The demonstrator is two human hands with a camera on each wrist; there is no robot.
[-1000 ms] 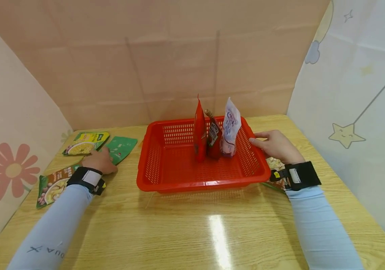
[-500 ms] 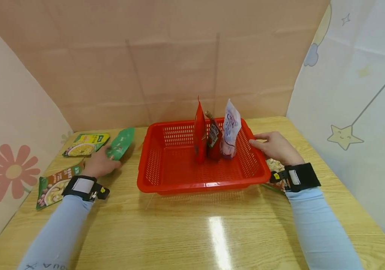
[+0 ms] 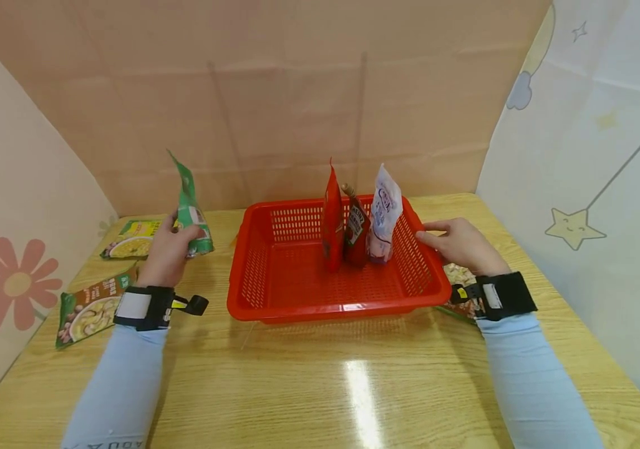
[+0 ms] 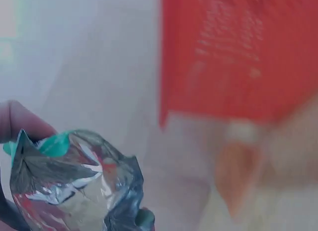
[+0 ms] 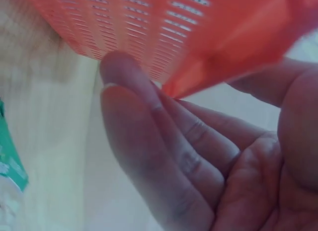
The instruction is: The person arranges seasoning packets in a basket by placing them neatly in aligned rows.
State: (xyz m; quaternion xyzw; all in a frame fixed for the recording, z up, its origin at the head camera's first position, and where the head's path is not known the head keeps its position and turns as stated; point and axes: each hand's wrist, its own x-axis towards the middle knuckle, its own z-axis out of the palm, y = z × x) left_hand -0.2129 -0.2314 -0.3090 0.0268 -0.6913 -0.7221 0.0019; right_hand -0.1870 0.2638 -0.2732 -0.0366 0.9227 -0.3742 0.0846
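a person's left hand (image 3: 167,249) holds a green pouch (image 3: 188,215) to the left of a red basket (image 3: 297,313), well apart from it, over a pale wood-grain table (image 3: 275,380). the thumb and fingers pinch the pouch near its lower end. it stands nearly upright, its thin top rising to a bent, pointed corner that leans left. the side facing the head camera is mostly plain mid-green, with a small white printed panel low down. from the left wrist, a crumpled silvery foil part shows, creased and shiny, with reddish glints and a patch of green at its edge. whether the pouch touches the table cannot be told.

the right hand (image 3: 463,245) pinches the basket's right rim, its thumb on one side and the other fingers, lying close together, on the other.

inside the basket stand a red pouch (image 3: 332,227), a dark red bottle (image 3: 357,234) labelled heinz and a white pouch (image 3: 384,212) with purple print. a yellow packet (image 3: 131,242) and a brown packet (image 3: 92,308), both edged in green, lie flat near the left hand.
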